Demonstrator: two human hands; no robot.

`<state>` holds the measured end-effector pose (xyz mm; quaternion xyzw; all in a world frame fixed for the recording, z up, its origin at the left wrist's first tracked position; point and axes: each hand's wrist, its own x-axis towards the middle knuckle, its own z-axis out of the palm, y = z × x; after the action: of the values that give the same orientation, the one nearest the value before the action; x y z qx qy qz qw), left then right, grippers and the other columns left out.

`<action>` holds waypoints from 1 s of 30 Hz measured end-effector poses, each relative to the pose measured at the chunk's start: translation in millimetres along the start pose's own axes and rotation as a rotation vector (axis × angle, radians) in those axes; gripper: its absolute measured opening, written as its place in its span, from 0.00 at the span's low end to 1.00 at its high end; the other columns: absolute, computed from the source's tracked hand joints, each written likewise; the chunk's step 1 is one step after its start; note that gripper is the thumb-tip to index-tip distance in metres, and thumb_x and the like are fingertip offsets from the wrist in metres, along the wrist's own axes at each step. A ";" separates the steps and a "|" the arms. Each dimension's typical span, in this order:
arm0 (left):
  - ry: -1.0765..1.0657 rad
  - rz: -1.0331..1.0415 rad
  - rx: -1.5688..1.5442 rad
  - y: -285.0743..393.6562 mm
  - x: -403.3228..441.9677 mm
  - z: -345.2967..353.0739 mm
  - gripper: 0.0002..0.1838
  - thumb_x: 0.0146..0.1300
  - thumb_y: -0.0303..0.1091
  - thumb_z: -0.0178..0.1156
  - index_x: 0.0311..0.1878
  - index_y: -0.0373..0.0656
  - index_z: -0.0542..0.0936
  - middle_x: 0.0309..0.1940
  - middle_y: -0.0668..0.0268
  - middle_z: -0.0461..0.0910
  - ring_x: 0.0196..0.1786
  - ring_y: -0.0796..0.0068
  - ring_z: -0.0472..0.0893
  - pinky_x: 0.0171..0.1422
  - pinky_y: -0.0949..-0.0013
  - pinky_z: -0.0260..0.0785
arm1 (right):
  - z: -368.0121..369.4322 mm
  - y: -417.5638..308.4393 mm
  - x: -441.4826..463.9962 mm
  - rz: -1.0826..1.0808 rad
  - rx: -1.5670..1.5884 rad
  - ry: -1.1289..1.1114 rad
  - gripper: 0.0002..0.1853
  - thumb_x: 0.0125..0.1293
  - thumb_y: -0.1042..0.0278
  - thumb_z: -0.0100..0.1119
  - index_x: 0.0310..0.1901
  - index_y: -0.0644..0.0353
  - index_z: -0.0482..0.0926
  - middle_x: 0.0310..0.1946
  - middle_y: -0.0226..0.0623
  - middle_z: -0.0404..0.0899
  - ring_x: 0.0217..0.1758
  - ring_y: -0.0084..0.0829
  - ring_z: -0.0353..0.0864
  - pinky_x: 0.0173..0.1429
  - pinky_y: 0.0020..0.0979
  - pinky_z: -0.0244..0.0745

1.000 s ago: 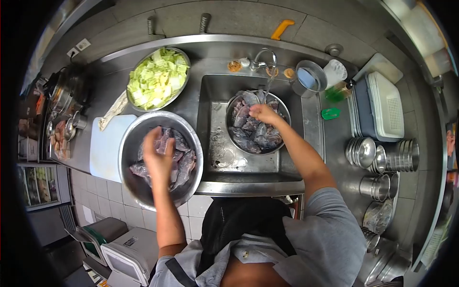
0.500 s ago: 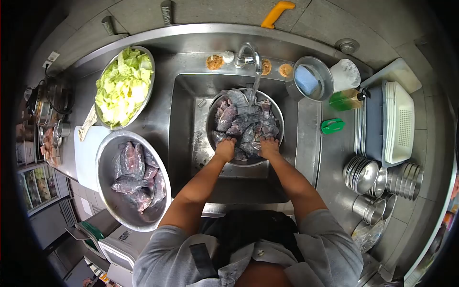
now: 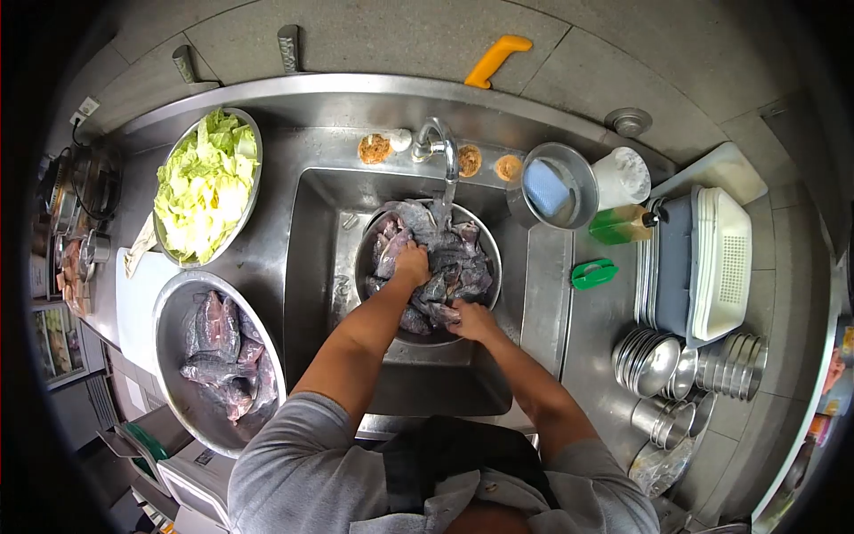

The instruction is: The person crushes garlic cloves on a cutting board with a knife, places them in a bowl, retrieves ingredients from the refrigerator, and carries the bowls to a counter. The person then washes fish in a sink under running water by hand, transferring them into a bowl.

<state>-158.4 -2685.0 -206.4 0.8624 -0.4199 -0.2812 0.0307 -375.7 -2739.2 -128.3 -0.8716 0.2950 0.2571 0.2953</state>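
Note:
A round metal basin [image 3: 358, 276] of dark, scaled fish [image 3: 458, 267] stands in the sink, under water running from the faucet [image 3: 438, 142]. My left hand [image 3: 412, 264] is in the middle of the pile, fingers curled down on a fish; their tips are partly hidden. Nearer me, at the pile's lower right, my right hand [image 3: 476, 321] grips the end of another fish between thumb and fingers.
To the left are a bowl of cut cabbage [image 3: 209, 187], a second basin [image 3: 169, 383] with several fish, and a white board [image 3: 138, 311]. On the right are a soaking bowl [image 3: 583, 191], soap bottle [image 3: 623, 225], green brush [image 3: 594, 273], trays [image 3: 721, 267] and metal bowls [image 3: 654, 360].
My left hand has moved up and inward over the pile. My right hand has shifted toward the lower middle and turned inward onto a fish. The whole view has shifted slightly.

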 end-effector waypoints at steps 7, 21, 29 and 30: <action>-0.012 0.223 -0.195 6.8 4.9 -49.2 0.33 0.49 0.39 0.75 0.60 0.39 0.77 0.53 0.45 0.83 0.57 0.47 0.83 0.63 0.50 0.77 | -146.6 -17.3 -25.4 -0.060 -0.102 0.146 0.27 0.47 0.47 0.77 0.48 0.50 0.85 0.44 0.48 0.88 0.50 0.52 0.87 0.56 0.50 0.81; 0.251 0.085 -0.015 -26.5 -125.5 -249.8 0.25 0.49 0.39 0.71 0.53 0.42 0.83 0.44 0.50 0.87 0.49 0.50 0.87 0.55 0.52 0.81 | -224.3 -152.7 19.7 -0.034 -0.088 0.480 0.29 0.49 0.46 0.78 0.52 0.49 0.84 0.48 0.48 0.87 0.54 0.50 0.86 0.58 0.49 0.80; 0.688 0.113 -0.463 -109.3 -336.1 -332.0 0.26 0.53 0.40 0.76 0.54 0.39 0.82 0.37 0.53 0.88 0.35 0.59 0.87 0.43 0.58 0.78 | -216.9 -238.6 -84.7 -0.215 0.023 0.587 0.21 0.53 0.47 0.76 0.43 0.51 0.86 0.39 0.47 0.88 0.48 0.53 0.87 0.53 0.51 0.80; 0.742 0.088 -0.586 -123.4 -375.0 -339.9 0.26 0.54 0.39 0.77 0.54 0.38 0.82 0.36 0.56 0.88 0.32 0.66 0.86 0.40 0.61 0.77 | -215.1 -249.7 -89.1 -0.351 0.099 0.568 0.22 0.54 0.47 0.76 0.44 0.53 0.86 0.39 0.47 0.88 0.46 0.51 0.87 0.52 0.48 0.80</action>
<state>-81.0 -2389.6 215.6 0.8409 -0.3198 -0.0593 0.4326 -212.2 -2687.6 167.0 -0.9305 0.2230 -0.0653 0.2830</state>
